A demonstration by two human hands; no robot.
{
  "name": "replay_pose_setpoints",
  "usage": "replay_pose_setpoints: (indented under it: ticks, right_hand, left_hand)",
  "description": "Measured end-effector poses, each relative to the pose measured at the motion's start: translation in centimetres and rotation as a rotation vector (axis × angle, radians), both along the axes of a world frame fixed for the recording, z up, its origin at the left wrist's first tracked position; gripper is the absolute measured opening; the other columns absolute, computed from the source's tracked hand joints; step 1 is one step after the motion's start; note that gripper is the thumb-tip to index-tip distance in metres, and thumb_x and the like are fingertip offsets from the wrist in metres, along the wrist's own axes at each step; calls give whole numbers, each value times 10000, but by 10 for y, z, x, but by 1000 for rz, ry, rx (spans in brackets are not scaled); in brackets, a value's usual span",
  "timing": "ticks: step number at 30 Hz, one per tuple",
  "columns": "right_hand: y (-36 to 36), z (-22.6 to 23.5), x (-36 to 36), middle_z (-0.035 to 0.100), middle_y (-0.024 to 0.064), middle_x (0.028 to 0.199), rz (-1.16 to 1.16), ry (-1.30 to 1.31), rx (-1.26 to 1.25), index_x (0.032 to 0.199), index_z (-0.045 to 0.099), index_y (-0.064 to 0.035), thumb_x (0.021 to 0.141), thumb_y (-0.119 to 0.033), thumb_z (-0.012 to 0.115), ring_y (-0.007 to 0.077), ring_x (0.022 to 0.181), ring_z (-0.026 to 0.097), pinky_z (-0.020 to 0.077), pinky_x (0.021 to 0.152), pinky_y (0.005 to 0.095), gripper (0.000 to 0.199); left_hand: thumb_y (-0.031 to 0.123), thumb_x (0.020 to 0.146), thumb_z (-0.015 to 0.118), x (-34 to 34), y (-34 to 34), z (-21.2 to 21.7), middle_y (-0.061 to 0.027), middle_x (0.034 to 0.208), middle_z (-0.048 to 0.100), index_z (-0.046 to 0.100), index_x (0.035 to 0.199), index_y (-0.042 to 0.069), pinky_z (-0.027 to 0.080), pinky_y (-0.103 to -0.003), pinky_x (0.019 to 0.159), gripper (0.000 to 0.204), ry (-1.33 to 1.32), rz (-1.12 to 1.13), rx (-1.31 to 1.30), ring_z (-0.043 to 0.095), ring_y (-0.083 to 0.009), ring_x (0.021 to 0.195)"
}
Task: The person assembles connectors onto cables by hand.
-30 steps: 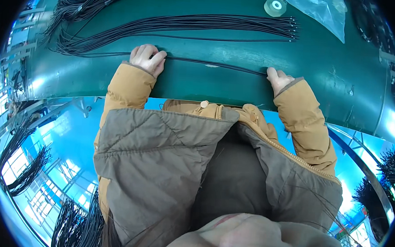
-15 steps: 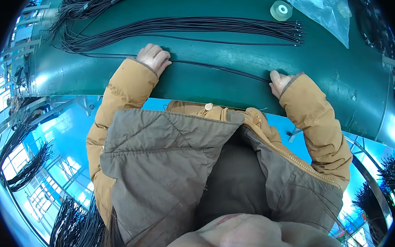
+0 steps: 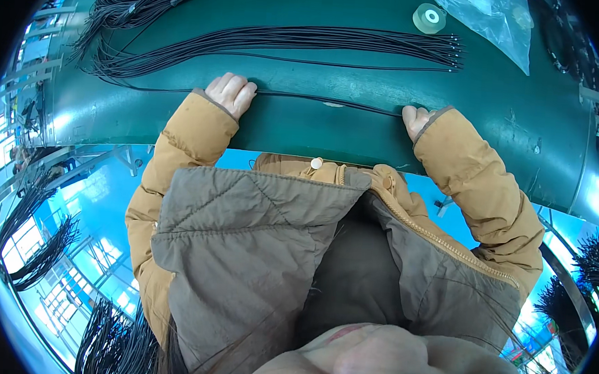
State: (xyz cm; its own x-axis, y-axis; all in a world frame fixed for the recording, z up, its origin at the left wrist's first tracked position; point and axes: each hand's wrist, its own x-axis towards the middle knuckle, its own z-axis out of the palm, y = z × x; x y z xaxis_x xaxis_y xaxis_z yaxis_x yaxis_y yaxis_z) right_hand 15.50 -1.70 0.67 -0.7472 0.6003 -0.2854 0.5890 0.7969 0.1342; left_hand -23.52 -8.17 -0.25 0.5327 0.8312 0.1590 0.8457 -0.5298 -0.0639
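Note:
Thin black cables stretch between my two hands, close above the green table. My left hand is closed around them, and their run goes on leftward past my wrist toward the larger bundle. At the right, my right hand is closed on the cables near their end; the ends themselves are hidden by my fingers. Just beyond lies a long bundle of black cables, its cut ends lined up at the right. One single strand rests a little apart on its near side.
The green table has its near edge at my body. At the far left is another cable heap. A tape roll and a clear plastic bag lie far right. More cables hang below at the left.
My right hand has shifted slightly left, and its fingers have curled in more. The cables between my hands lie closer together. My left hand has barely moved.

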Motion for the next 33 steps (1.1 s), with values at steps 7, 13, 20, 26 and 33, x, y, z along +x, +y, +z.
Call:
replay_pose_setpoints:
  ticks: [7,13,20,26,33]
  right_hand:
    - [6,9,-4,596,103,676,16,27,-45,844,464,-77,770,-98,569,313,561,616,486,525,398,130]
    - [20,31,4,602,107,666,-48,93,-6,835,459,-77,776,-98,557,331,551,608,475,504,400,116]
    - [25,39,-2,601,112,649,-29,196,29,818,451,-75,777,-88,542,340,528,590,463,478,399,101]
    - [24,39,-3,601,115,648,-56,130,-44,815,450,-73,776,-87,541,341,523,584,465,482,400,100]
    - [16,29,9,601,118,645,-65,112,-54,817,452,-71,778,-94,546,347,528,582,468,496,406,105]
  left_hand:
    - [157,845,596,1,2,15,-40,853,577,584,936,102,453,-329,587,107,-123,95,-94,575,-224,730]
    - [178,878,593,-20,9,-2,-44,859,609,624,934,83,448,-323,602,115,-333,204,-432,576,-220,729]
    - [182,874,613,-46,15,1,-45,840,639,664,911,64,450,-309,622,133,-579,284,-837,570,-216,688]
    - [162,845,645,-48,25,-1,-44,802,638,680,875,62,456,-301,621,110,-669,296,-899,569,-214,669]
    - [104,807,672,-69,18,-7,-57,808,621,687,855,59,461,-288,649,67,-519,185,-617,573,-216,703]
